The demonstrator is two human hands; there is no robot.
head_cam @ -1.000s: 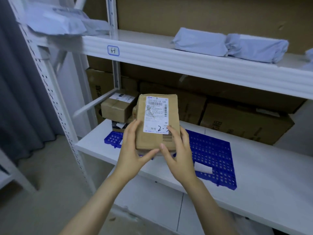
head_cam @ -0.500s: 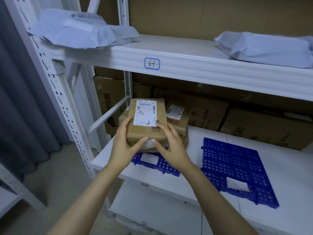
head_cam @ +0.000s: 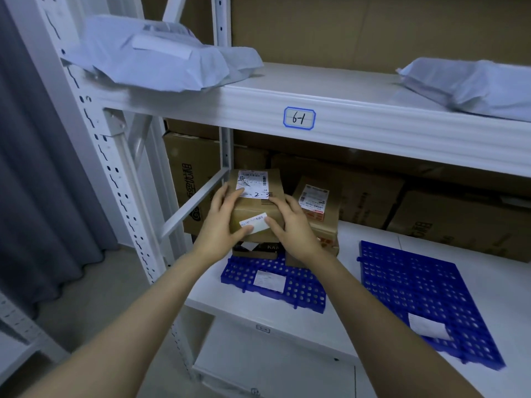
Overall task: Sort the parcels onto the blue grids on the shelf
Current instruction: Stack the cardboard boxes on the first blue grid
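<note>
Your left hand (head_cam: 219,224) and right hand (head_cam: 291,225) clasp the parcel (head_cam: 257,209) by its sides; release it off-centre and it may slide off the stack (head_cam: 255,250) beneath.

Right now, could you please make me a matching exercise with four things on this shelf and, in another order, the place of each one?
Things:
1. parcel marked 2-3
2. grey mailer bag
3. label 6-1
4. right blue grid

Places:
A. on the front edge of the upper shelf
B. on the lower shelf, bearing only a white slip
C. gripped by the left hand and the right hand
D. lying on top of the upper shelf

Pairs: 1-C, 2-D, 3-A, 4-B.
</note>
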